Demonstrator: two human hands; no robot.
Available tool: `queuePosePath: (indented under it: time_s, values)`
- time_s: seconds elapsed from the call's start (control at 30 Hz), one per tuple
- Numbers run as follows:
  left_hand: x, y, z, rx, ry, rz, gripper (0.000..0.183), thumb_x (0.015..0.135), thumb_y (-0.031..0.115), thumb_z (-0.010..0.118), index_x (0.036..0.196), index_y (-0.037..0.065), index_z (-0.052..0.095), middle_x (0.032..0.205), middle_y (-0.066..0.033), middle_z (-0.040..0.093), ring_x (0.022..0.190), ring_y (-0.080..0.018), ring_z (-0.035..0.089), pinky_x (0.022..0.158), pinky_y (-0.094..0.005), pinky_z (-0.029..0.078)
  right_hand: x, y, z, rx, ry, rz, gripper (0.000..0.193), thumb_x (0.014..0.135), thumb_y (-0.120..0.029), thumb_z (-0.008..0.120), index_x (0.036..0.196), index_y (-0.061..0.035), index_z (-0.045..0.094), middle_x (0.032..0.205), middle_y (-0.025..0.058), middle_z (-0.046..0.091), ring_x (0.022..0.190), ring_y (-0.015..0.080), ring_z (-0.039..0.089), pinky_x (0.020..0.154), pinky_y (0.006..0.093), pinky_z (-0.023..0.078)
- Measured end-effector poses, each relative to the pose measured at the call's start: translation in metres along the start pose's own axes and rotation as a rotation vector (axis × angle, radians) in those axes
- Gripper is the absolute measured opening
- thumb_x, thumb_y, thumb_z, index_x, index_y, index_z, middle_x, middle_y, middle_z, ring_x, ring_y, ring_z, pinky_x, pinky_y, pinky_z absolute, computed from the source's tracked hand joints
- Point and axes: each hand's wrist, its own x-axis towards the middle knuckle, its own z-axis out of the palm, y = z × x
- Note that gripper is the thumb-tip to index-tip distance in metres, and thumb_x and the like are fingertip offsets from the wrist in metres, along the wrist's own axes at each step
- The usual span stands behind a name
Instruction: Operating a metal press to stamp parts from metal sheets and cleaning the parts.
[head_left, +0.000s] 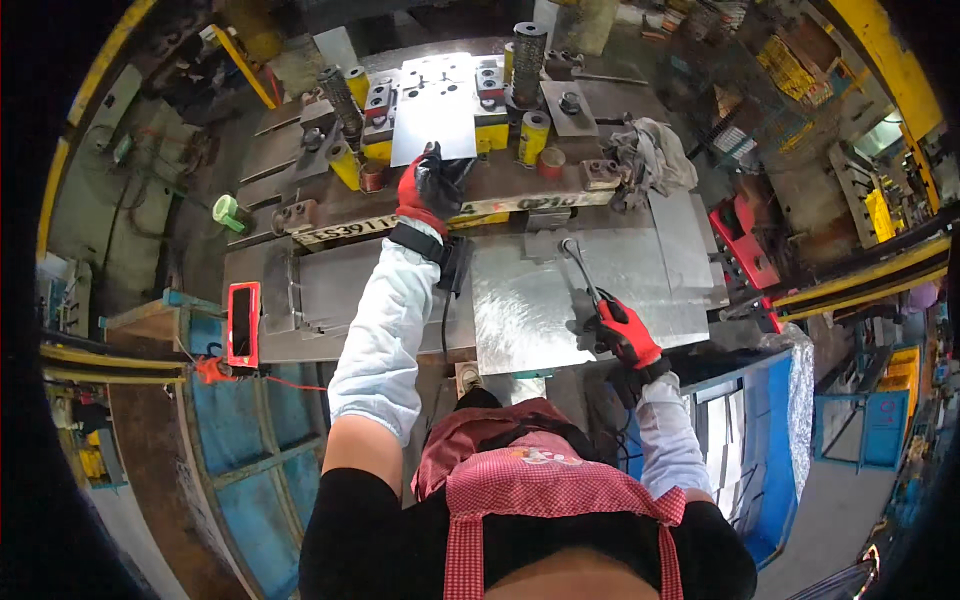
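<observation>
My left hand point(435, 188), in a red and black glove, reaches to the near edge of a bright metal sheet point(433, 130). Its fingers are closed at that edge, partly hidden by the glove's back. The sheet lies over a press die point(490, 135) with yellow blocks, and several holes show at its far end. Lower right, my right hand point(625, 332), gloved alike, grips a thin metal rod tool point(583, 268) with a round end. That end is over a large flat metal sheet point(530, 310) on the near bench.
Coil springs point(528, 65) and yellow posts point(534, 137) stand around the die. A grey rag point(655, 155) lies at right. A red-framed phone point(243, 325) is at left, with a green cup point(228, 212) beyond. Blue bins point(775, 440) flank me; yellow rails point(870, 275) run alongside.
</observation>
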Motion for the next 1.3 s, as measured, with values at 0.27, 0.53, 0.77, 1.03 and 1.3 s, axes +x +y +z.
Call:
queuePosePath:
  time_s: [0.27,0.53,0.77,1.03,1.3]
  values:
    - [-0.138,0.083,0.003,1.159,-0.058,0.621,0.024,0.078,0.005,0.059,0.101,0.0,0.06,0.092,-0.0021,0.062,0.078,-0.0123,0.057,0.072,-0.0228,0.043,-0.015,-0.011,0.005,-0.095,0.187,-0.199,0.065,0.075,-0.001,0.056,0.135,-0.0081,0.032,0.076,0.0029,0.057,0.059,0.0092,0.053,0.05,0.0235,0.044]
    - [-0.16,0.146,0.06,1.397,-0.433,0.099,0.024,0.077,0.015,0.06,0.096,0.0,0.062,0.091,-0.0093,0.064,0.08,-0.0185,0.059,0.074,-0.0297,0.045,-0.049,-0.106,0.062,-0.88,-0.09,-0.655,0.071,0.065,-0.008,0.065,0.13,-0.0023,0.037,0.096,0.0183,0.057,0.085,0.0301,0.057,0.077,0.0347,0.045]
    - [-0.142,0.136,0.047,1.531,-0.868,0.548,0.03,0.078,0.015,0.06,0.106,0.003,0.061,0.107,-0.0131,0.059,0.1,-0.0264,0.054,0.088,-0.0369,0.041,-0.048,-0.085,0.079,-0.079,-0.561,-0.076,0.074,0.069,-0.011,0.067,0.134,-0.0049,0.033,0.085,-0.0001,0.049,0.073,0.007,0.04,0.072,0.0197,0.036]
    - [-0.141,0.077,0.026,0.046,-0.326,-0.289,0.05,0.093,0.04,0.036,0.125,0.001,0.042,0.114,-0.0152,0.056,0.097,-0.0252,0.059,0.087,-0.0383,0.047,0.027,-0.137,0.122,0.125,-0.324,-0.17,0.045,0.084,-0.015,0.055,0.127,-0.0087,0.042,0.08,-0.0023,0.055,0.057,0.0027,0.044,0.049,0.0164,0.035]
    - [-0.082,0.051,0.024,0.128,-0.271,-0.294,0.049,0.088,0.027,0.048,0.126,-0.004,0.039,0.116,-0.0159,0.053,0.092,-0.025,0.06,0.076,-0.0377,0.053,0.162,-0.152,0.118,-0.112,-0.345,-0.623,0.021,0.088,-0.018,0.053,0.107,-0.009,0.055,0.076,-0.0021,0.056,0.055,0.0062,0.049,0.046,0.0196,0.038]
